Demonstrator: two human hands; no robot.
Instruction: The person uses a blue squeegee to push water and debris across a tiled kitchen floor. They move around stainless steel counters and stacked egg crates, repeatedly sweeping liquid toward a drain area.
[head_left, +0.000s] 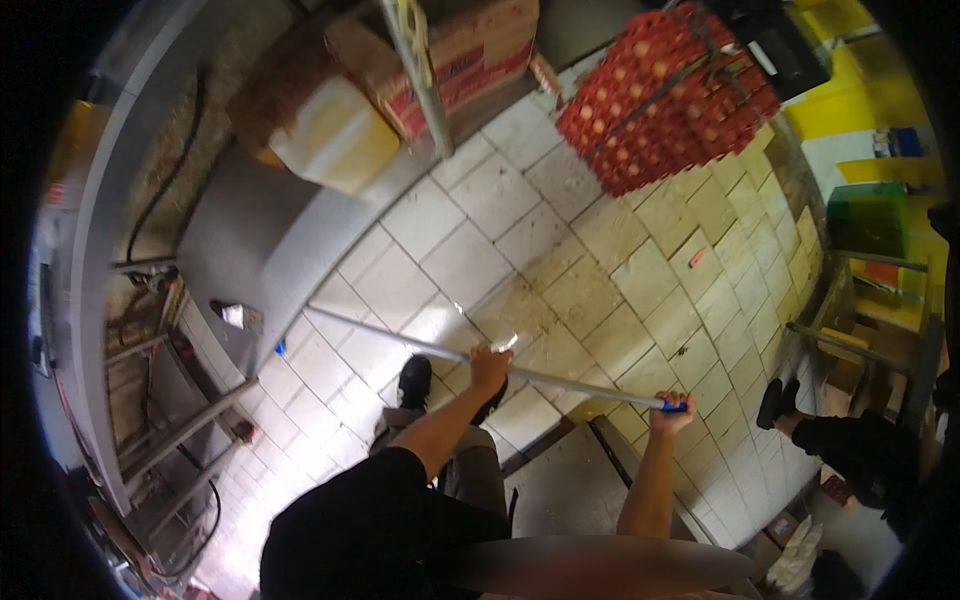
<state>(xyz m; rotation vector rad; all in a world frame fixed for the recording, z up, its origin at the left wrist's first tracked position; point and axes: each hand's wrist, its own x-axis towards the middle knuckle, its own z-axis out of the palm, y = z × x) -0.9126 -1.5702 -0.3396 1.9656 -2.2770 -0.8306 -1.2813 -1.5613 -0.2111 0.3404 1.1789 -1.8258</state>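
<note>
A long, pale metal pole (570, 384) slants low across the view over the tiled floor (525, 247). My left hand (489, 371) is closed around its middle, above my dark shoes. At the pole's right end, my right hand (671, 412) grips the blue end piece (675, 406). The pole's far left end reaches the edge of a low metal shelf (330, 232); whatever is on that end is hidden or cannot be made out.
A plastic jug of yellow liquid (337, 142) and a cardboard box (472, 75) stand upper left. A red, strapped bundle (667, 97) is at the top. Metal frame legs (195, 427) stand left. Another person's shoes (776, 401) show at right. A small red object (696, 259) lies on the tiles.
</note>
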